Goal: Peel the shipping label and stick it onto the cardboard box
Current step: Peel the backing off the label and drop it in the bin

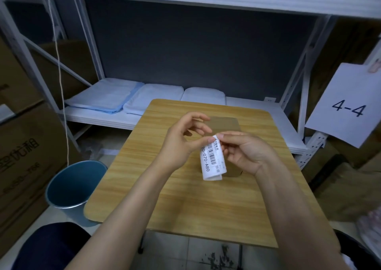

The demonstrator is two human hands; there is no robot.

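A white shipping label [212, 160] with a barcode and black print hangs in the air above the wooden table [169, 187], its lower end curled. My left hand [181, 144] pinches the label's top corner between thumb and forefinger. My right hand [245, 150] pinches the same top edge from the other side, fingers bent. Under both hands lies the brown cardboard box [226, 123], flat on the table and mostly hidden by my hands and the label.
A blue-grey bin [72, 189] stands on the floor left of the table. White shelving [103, 115] behind holds folded white and blue cloths. Large cardboard cartons stack at the far left. A paper sign reading 4-4 [348, 104] hangs at right.
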